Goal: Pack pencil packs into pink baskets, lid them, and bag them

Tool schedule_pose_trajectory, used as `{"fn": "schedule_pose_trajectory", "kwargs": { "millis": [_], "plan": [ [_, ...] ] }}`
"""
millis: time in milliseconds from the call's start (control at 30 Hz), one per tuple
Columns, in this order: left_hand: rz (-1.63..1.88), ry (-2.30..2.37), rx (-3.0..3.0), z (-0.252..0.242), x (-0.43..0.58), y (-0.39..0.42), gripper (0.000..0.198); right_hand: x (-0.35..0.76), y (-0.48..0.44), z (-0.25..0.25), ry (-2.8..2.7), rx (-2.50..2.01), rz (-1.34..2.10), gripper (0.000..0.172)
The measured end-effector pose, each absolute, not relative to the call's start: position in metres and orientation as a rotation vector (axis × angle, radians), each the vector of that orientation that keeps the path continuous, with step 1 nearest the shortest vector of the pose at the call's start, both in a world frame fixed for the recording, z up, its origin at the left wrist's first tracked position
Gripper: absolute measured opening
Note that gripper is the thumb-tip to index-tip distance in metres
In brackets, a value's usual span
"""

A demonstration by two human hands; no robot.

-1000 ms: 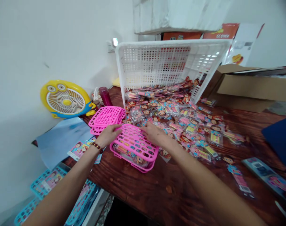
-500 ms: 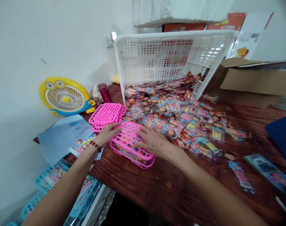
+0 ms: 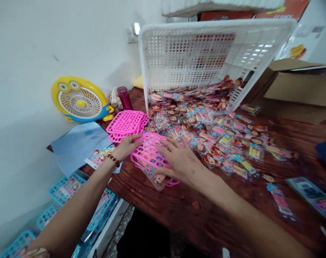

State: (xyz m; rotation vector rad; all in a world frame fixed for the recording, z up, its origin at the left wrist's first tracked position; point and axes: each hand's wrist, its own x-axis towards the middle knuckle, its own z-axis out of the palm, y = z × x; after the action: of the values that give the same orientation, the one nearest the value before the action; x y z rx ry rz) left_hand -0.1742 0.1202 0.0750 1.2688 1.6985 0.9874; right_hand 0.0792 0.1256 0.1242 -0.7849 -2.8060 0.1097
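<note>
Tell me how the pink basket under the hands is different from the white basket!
The pink basket is small; the white basket is much bigger. The white basket lies on its side, opening facing us; the pink basket has its holed top facing up. The right hand touches the pink basket, not the white basket. Both have lots of holes.

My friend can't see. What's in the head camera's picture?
A person's left hand and right hand touch a pink basket on a brown table. Behind it, packets spill from a tipped white crate, with a yellow fan at left.
</note>
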Motion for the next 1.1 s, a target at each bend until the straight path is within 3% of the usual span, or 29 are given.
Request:
{"fn": "schedule_pose_trajectory", "kwargs": {
  "millis": [133,367,500,633,767,867,1033,1100],
  "plan": [
    [0.962,1.674,1.265,0.079,-0.176,0.123,0.079,0.073,0.092,0.119,-2.662,-0.781,-0.035,0.070],
    [0.982,1.690,1.319,0.074,-0.178,0.124,0.073,0.074,0.096,0.087,-2.563,-0.905,-0.286,0.038],
    [0.972,1.681,1.344,0.072,-0.178,0.125,0.070,0.075,0.106,0.096,-2.504,-0.882,-0.392,0.033],
    [0.969,1.692,1.351,0.068,-0.179,0.123,0.070,0.088,0.086,0.105,-2.441,-0.813,-0.271,0.033],
    [0.962,1.678,1.347,0.066,-0.179,0.120,0.069,0.103,0.049,0.090,-2.385,-0.522,0.068,0.018],
    [0.961,1.671,1.357,0.066,-0.178,0.119,0.069,0.097,0.036,0.068,-2.509,-0.575,0.117,0.022],
    [0.989,1.689,1.406,0.066,-0.178,0.119,0.067,0.073,0.044,0.051,-2.696,-0.884,0.052,0.064],
    [0.994,1.690,1.422,0.064,-0.178,0.118,0.068,0.069,0.046,0.052,-2.687,-0.977,0.061,0.073]
  ]
}}
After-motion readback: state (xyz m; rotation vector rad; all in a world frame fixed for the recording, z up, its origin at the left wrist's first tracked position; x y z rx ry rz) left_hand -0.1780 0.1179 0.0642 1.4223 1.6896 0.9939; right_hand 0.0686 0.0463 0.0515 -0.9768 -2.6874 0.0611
